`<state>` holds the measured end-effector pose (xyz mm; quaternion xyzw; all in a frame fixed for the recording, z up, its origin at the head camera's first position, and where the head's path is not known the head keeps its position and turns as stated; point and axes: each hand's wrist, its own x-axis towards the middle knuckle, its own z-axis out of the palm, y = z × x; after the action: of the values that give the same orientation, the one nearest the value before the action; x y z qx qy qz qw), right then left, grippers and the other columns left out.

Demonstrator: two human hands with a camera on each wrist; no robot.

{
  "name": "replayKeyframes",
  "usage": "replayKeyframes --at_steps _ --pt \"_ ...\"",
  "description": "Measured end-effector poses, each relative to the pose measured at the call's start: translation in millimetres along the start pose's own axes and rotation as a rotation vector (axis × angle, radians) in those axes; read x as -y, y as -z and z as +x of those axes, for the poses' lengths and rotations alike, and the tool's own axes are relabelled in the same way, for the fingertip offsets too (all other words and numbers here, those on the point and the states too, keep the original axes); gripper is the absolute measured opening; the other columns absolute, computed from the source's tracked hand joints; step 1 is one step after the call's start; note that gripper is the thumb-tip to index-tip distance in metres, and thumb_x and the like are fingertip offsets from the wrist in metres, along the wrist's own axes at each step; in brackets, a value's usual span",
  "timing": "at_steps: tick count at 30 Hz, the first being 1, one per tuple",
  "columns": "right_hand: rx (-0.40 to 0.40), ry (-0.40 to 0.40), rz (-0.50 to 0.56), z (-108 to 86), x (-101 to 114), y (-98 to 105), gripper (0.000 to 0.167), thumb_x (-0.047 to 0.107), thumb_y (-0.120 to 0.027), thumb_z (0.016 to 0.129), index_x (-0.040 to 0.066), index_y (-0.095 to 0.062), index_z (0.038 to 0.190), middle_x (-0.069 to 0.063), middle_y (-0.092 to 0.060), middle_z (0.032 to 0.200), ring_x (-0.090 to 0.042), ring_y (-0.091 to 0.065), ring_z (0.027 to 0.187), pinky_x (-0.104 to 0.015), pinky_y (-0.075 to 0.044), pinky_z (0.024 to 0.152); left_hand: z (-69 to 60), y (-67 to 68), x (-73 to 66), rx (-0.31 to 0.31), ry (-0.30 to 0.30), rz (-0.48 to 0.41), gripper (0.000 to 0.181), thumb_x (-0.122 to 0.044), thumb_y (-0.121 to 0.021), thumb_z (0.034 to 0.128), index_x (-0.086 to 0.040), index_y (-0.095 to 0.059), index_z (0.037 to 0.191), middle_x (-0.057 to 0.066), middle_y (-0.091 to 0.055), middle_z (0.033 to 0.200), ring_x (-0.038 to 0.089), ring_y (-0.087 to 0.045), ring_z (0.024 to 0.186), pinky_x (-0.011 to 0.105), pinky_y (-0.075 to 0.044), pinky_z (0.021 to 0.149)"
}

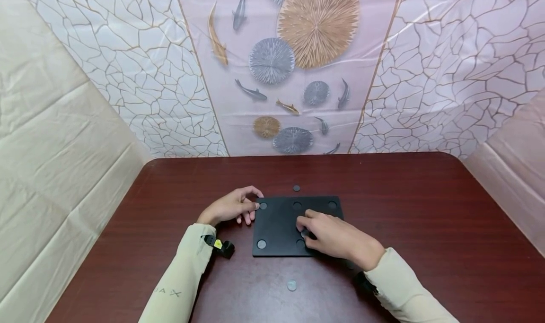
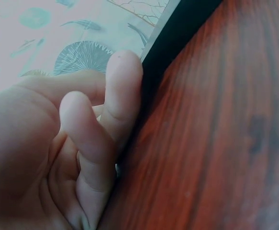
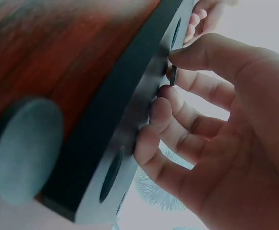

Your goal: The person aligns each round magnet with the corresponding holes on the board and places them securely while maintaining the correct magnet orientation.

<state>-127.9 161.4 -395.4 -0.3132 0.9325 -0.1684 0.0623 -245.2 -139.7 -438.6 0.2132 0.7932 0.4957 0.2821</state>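
Lengthwise left to right, black board [image 1: 277, 224]

Cream sleeves [image 1: 180, 273], dark lettering [image 1: 174, 293] on left; black wrist device [image 1: 228, 250], yellow label [image 1: 218, 244]

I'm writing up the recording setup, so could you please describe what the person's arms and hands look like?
Both the left hand and right hand are ungloved. The left sleeve is pale cream with dark lettering; its cuff carries a black wrist device with a yellow label. The right sleeve is also cream, with a partly hidden black device.
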Motion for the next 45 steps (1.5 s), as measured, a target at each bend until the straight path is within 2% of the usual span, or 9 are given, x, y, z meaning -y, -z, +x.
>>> replayKeyframes --at_steps 8,21,26,34,45 --pt "-0.013 0.0 -0.005 5.1 2.7 -3.1 0.012 0.01 -0.071 0.099 0.015 -0.067 0.109 0.003 -0.055 0.095 -0.007 -0.05 0.07 -0.027 -0.046 0.062 -2.7 -0.4 -0.9 0.001 -0.005 -0.009 0.03 -0.014 -0.062 0.1067 -0.01 -0.056 0.136 0.009 -0.071 0.077 0.018 -0.07 0.063 0.025 -0.053 0.051" --pt "-0.002 -0.043 0.039 8.6 0.9 -3.5 0.012 0.012 -0.071 0.101 0.015 -0.067 0.112 0.003 -0.056 0.096 -0.008 -0.049 0.068 -0.027 -0.044 0.061 -1.4 1.3 0.4 -0.002 0.004 0.002 0.029 -0.015 -0.062 0.1071 -0.012 -0.056 0.135 0.009 -0.07 0.077 0.019 -0.071 0.063 0.025 -0.053 0.051" --pt "0.0 -0.02 0.007 9.7 0.8 -3.8 0.012 0.011 -0.071 0.101 0.016 -0.068 0.111 0.003 -0.057 0.097 -0.007 -0.052 0.072 -0.027 -0.047 0.065 -1.8 0.5 1.1 -0.001 -0.007 0.0 0.029 -0.014 -0.062 0.107 -0.01 -0.056 0.135 0.009 -0.07 0.077 0.019 -0.07 0.063 0.025 -0.053 0.051" --pt "0.114 -0.025 0.063 8.4 6.7 1.2 0.016 0.008 -0.075 0.098 0.018 -0.07 0.109 0.002 -0.059 0.102 -0.008 -0.053 0.072 -0.028 -0.049 0.066 -0.9 0.1 -0.5 -0.003 -0.003 0.003 0.03 -0.017 -0.062 0.1074 -0.011 -0.056 0.136 0.009 -0.07 0.077 0.019 -0.07 0.063 0.026 -0.053 0.051" --pt "0.077 0.06 0.035 4.3 5.8 4.0 0.014 0.008 -0.078 0.096 0.016 -0.075 0.106 0.002 -0.064 0.098 -0.001 -0.056 0.072 -0.023 -0.051 0.065 -0.5 -1.9 -0.3 0.002 -0.007 -0.008 0.03 -0.016 -0.062 0.1072 -0.01 -0.056 0.136 0.008 -0.071 0.077 0.018 -0.07 0.063 0.025 -0.053 0.051"
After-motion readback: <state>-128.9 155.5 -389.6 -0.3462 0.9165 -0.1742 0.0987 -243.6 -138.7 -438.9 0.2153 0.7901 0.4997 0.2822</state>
